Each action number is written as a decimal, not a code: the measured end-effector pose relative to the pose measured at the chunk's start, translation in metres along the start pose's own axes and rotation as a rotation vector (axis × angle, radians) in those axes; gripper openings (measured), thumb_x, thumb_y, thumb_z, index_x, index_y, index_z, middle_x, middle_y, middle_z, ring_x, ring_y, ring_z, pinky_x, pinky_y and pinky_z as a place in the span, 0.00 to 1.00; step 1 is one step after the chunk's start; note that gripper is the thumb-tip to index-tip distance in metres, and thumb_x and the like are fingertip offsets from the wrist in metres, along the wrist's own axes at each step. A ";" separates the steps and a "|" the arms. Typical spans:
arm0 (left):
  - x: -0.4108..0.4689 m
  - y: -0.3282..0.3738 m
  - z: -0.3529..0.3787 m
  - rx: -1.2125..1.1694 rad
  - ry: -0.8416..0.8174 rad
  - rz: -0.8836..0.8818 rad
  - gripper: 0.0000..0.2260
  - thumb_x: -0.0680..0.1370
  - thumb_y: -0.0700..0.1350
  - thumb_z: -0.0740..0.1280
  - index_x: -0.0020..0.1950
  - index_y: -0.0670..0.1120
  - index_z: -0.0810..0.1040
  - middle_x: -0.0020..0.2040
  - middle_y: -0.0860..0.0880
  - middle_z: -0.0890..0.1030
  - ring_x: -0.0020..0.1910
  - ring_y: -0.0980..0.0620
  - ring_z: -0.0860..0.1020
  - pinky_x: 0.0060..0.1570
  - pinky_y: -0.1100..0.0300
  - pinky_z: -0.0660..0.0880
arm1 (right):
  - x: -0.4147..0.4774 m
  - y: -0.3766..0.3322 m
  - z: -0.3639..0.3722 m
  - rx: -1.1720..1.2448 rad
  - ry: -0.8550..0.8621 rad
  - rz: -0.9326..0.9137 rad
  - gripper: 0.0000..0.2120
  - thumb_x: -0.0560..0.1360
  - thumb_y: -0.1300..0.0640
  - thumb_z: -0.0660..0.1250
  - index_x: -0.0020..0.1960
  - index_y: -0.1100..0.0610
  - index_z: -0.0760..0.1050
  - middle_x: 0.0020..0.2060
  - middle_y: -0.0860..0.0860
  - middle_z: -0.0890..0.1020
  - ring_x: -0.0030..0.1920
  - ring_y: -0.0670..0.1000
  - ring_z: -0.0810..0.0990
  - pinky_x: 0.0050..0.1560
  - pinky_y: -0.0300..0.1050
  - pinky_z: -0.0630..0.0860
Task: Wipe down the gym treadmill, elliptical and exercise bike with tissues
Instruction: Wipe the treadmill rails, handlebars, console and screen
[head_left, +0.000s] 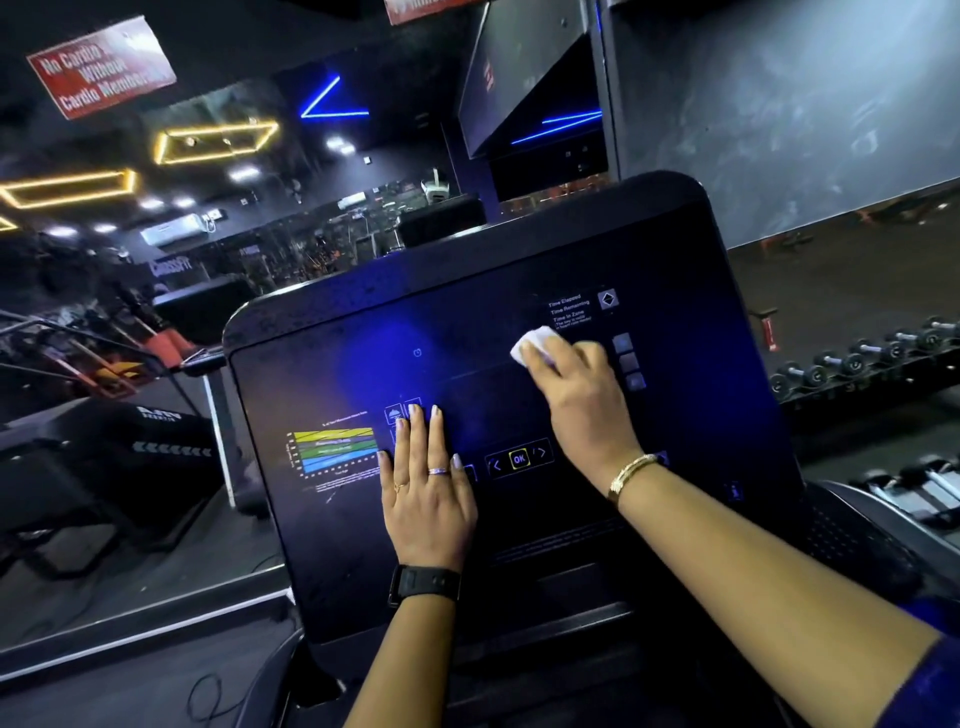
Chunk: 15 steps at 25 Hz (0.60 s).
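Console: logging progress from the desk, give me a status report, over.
Left hand flat on console, holding nothing. Right hand grips tissue, pressing it on the panel's upper right. Only the resting hand covers unwiped surface.

Tissue (532, 344): white folded wad, pressed against the console face near its upper right edge.
Console (337, 545): glossy black panel, tilted back, coloured chart near its left edge.

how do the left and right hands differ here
The left hand lies flat, fingers straight, holding nothing; the right hand holds a white tissue. The left hand sits lower on the console, the right hand higher up. The left wrist has a black watch, the right a gold bracelet. Both rest on the console.
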<state>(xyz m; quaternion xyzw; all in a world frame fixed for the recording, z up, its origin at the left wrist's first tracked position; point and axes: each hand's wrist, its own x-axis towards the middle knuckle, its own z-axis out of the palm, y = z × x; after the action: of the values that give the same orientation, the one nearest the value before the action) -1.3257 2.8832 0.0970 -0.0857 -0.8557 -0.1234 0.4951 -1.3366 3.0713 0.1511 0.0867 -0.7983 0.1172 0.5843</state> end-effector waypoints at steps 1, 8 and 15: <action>0.000 -0.003 -0.001 0.002 0.000 0.000 0.24 0.81 0.48 0.53 0.76 0.44 0.65 0.77 0.46 0.62 0.76 0.49 0.59 0.76 0.53 0.47 | 0.003 -0.003 0.004 -0.009 0.017 0.058 0.18 0.76 0.65 0.58 0.62 0.57 0.78 0.58 0.52 0.79 0.42 0.55 0.71 0.39 0.47 0.76; -0.004 -0.024 -0.006 -0.001 0.022 -0.011 0.23 0.81 0.48 0.54 0.76 0.44 0.64 0.76 0.45 0.66 0.75 0.48 0.60 0.75 0.52 0.51 | -0.032 -0.047 0.013 0.007 -0.092 -0.267 0.14 0.79 0.64 0.57 0.62 0.57 0.75 0.51 0.51 0.80 0.38 0.53 0.73 0.40 0.49 0.77; -0.012 -0.042 -0.011 -0.017 0.012 -0.015 0.23 0.81 0.49 0.53 0.76 0.45 0.63 0.77 0.46 0.64 0.76 0.48 0.59 0.76 0.51 0.51 | 0.007 -0.037 0.019 -0.056 0.002 0.036 0.17 0.76 0.67 0.64 0.64 0.58 0.76 0.57 0.52 0.79 0.41 0.56 0.72 0.39 0.48 0.76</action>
<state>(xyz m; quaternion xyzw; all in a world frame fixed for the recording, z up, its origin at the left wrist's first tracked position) -1.3219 2.8393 0.0869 -0.0826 -0.8523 -0.1347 0.4987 -1.3455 3.0305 0.1554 0.0558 -0.8021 0.1052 0.5853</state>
